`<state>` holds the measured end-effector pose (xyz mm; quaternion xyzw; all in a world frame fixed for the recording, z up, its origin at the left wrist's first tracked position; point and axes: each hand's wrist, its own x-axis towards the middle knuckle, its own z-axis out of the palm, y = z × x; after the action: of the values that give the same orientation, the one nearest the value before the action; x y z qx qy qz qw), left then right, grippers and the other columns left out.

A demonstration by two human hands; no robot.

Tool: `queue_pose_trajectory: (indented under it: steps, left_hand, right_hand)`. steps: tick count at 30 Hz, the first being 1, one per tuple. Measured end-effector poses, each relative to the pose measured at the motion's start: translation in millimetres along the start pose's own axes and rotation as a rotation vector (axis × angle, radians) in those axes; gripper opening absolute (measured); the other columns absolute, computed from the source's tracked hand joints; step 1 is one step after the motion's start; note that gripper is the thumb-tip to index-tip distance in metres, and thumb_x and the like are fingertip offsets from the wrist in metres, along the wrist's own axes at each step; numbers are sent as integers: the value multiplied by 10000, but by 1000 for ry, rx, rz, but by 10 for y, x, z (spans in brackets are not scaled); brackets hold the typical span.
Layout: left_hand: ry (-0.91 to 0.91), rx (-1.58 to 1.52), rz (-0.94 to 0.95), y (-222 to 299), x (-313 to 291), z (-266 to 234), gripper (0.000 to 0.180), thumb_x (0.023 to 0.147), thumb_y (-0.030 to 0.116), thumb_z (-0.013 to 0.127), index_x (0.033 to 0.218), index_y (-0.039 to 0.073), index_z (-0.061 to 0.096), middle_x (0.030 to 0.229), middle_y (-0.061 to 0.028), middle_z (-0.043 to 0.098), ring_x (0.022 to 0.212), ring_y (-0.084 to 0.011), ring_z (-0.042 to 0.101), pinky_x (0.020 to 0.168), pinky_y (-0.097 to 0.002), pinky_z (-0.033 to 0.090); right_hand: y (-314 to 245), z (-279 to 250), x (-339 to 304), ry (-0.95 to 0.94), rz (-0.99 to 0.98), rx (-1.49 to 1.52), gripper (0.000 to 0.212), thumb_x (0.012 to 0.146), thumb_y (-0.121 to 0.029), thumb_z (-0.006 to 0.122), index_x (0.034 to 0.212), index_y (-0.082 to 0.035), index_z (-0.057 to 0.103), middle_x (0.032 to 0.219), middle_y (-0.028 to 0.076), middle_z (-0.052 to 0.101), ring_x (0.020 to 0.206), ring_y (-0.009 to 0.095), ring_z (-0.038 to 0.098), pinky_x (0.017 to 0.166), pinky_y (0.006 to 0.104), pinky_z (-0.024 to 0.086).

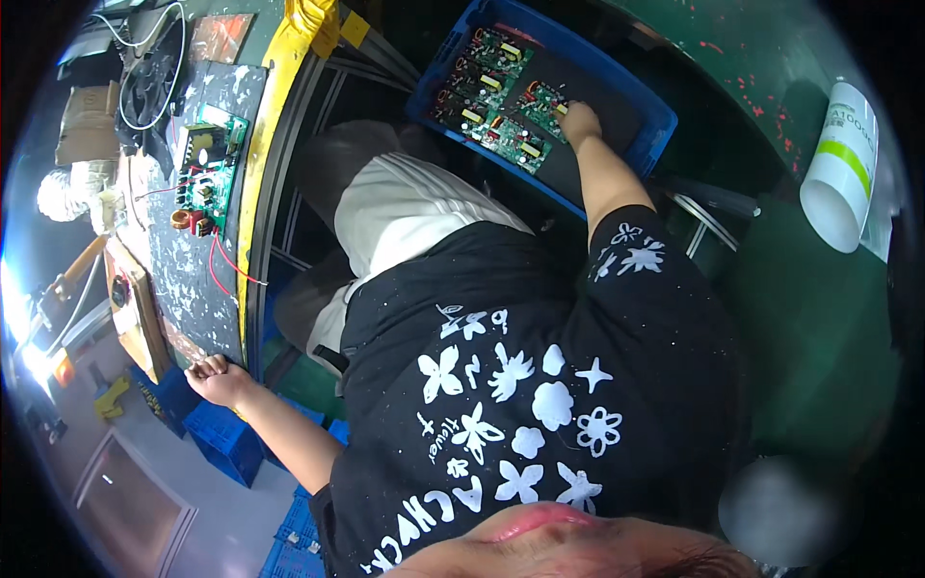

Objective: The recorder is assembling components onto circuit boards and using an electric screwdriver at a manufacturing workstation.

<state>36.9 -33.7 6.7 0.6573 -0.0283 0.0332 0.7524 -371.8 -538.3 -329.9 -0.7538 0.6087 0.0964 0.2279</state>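
My right hand reaches into a blue plastic bin. Its fingers are closed on the edge of a green circuit board with small parts soldered on; the fingertips are partly hidden. More circuit boards of the same kind lie beside it in the bin on a dark sheet. At the workbench's near corner my left hand rests with curled fingers, and nothing shows in it. Farther along the workbench lies a larger green circuit board with a copper coil and red wires, apart from both hands.
Yellow tape covers the workbench edge. A white cable loops at its back, near a cardboard piece. A wooden block sits at its near end. Blue crates stand below. To the right is a white cylinder.
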Motion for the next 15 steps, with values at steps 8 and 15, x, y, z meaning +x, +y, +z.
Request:
queue_pose_trajectory:
  steps: [8, 15]
  left_hand:
    - [35, 73, -12, 33, 4, 96, 297, 945, 232, 366, 681, 105, 412, 530, 18, 302, 414, -87, 258, 411, -236, 221]
    - [11, 97, -7, 17, 44, 56, 284, 941, 223, 375, 686, 106, 415, 532, 20, 303, 415, -85, 260, 410, -231, 225]
  right_hand:
    - [-172, 230, 141, -67, -13, 38, 425, 798, -365, 646, 1114, -83, 612, 1080, 188, 603, 995, 348, 582, 858, 423, 473]
    - [-54, 398, 239, -110, 25, 10, 383, 781, -339, 671, 1044, -64, 626, 1010, 190, 630, 959, 365, 592, 848, 432, 474]
